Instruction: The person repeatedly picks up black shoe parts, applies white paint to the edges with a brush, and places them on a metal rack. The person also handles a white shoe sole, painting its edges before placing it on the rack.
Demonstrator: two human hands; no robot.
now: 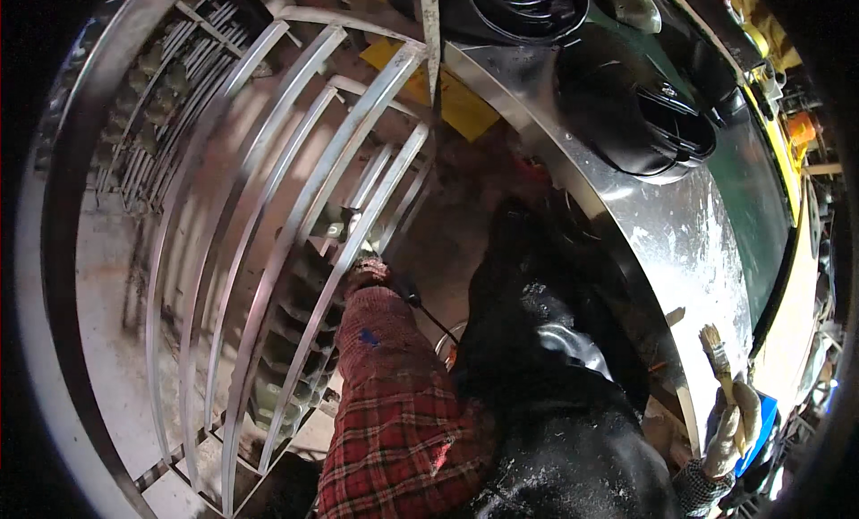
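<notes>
My left arm, in a red plaid sleeve with a knitted cuff, reaches forward to a metal rack of long pale bars. My left hand is at the rack's near bar; its fingers are mostly hidden there, so I cannot tell what they hold. At the lower right, my gloved right hand is closed around the handle of a brush, bristles pointing away from me. Beside it is the metal worktop, smeared with white. Black shoes rest farther back on the worktop.
Dark greenish rounded shapes show behind the rack bars. A black covering with white specks lies over my lap. A blue object is next to my right hand. A yellow sheet hangs behind the rack; an orange item stands far right.
</notes>
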